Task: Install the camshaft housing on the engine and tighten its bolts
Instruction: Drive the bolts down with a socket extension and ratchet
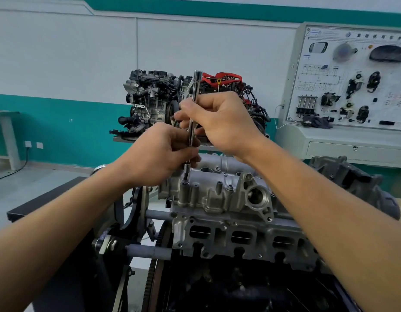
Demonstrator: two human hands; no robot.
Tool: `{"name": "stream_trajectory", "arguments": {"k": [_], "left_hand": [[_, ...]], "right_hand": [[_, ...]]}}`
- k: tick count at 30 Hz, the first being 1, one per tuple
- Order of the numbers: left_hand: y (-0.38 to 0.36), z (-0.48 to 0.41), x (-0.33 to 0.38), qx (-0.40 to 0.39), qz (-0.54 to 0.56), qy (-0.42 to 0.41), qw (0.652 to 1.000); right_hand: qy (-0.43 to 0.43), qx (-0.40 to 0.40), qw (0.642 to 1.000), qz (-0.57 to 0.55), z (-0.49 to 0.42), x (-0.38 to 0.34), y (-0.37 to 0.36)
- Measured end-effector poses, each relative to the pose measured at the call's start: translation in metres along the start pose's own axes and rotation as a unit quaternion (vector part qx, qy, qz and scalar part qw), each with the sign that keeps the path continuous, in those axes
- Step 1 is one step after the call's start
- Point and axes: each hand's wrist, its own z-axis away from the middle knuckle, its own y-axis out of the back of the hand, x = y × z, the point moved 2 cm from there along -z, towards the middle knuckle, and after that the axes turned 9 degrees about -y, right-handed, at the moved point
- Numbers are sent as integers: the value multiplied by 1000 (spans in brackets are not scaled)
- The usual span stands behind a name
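While the left hand [163, 154] curls round the lower shaft of the single long socket driver [197, 84], the right hand [219, 124] pinches the same shaft higher up, so both hands are closed on one tool. Its long axis stands nearly upright, the top leaning a little to the right, and its tip sits on a bolt [185, 182] at the near left corner of the camshaft housing [217, 197]. That one housing lies directly below the hands, already seated on top of the engine [240, 239], and the left hand is the nearer to the bolt. The coming turn, I judge, depends on keeping the driver in line with that bolt. A few more bolt heads show along the housing; I cannot count them surely.
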Motion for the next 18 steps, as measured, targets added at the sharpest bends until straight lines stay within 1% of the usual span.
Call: {"name": "stream_trajectory", "arguments": {"k": [2,4,5,7,10,11,13,15,18], "left_hand": [[3,0,0,-33,34,-10,999],[2,1,-1,-41,78,0,996],[0,1,-2,-36,79,6,996],[-5,1,-2,2,31,3,1000],[-10,4,-1,121,-25,-24,992],[-10,6,-1,150,-28,-35,988],[-10,7,0,166,-16,-46,985],[-9,6,-1,120,28,-21,992],[1,2,-4,11,82,18,996]], "right_hand": [[-19,-64,997,-36,2,-1,2],[-17,-85,995,-44,4,-1,3],[-8,-74,997,-37,5,-1,4],[24,-13,1000,-2,5,0,3],[37,90,995,13,4,2,-1],[35,107,994,9,3,3,-2],[25,105,994,1,4,3,-3],[12,57,998,-9,4,3,-2],[-2,-40,998,-55,6,3,0]]}}
